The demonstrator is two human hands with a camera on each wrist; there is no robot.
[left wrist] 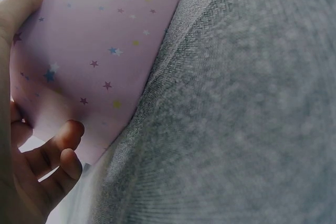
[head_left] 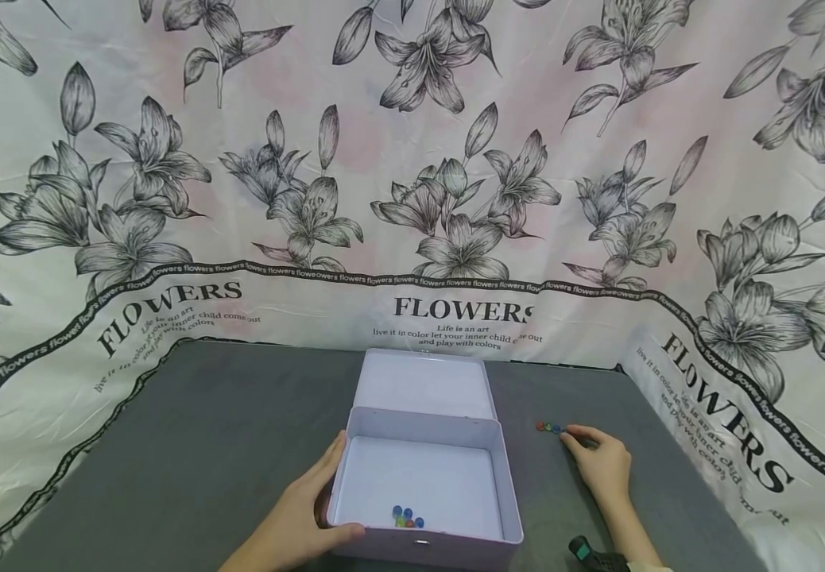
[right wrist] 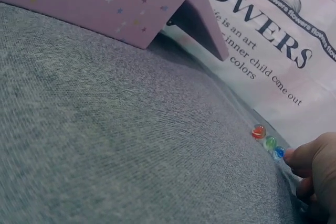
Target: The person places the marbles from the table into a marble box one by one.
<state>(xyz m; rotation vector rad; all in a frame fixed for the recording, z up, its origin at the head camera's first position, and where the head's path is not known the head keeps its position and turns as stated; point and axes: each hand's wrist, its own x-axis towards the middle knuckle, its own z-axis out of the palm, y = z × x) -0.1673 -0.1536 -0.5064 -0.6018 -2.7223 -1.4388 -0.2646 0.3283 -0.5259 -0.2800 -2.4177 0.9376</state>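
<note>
A lidded tin box (head_left: 423, 548), pink with small stars outside and white inside, stands with its lid (head_left: 423, 385) tipped back. My left hand (head_left: 298, 508) grips its front left corner, thumb at the front rim and fingers along the left wall (left wrist: 89, 61). Several marbles (head_left: 408, 520), blue, yellow-green and red, lie inside near the front wall. On the cloth right of the box, a red marble (right wrist: 258, 132), a green marble (right wrist: 270, 142) and a blue marble (right wrist: 279, 153) sit in a row. My right hand (head_left: 602, 465) pinches at the row's blue end; its fingertips partly hide what they hold.
Grey cloth (head_left: 226, 445) covers the table. A white floral sheet (head_left: 455, 199) hangs behind it and along both sides. The raised lid stands close to the back edge. A dark strap with a device (head_left: 594, 556) sits on my right wrist.
</note>
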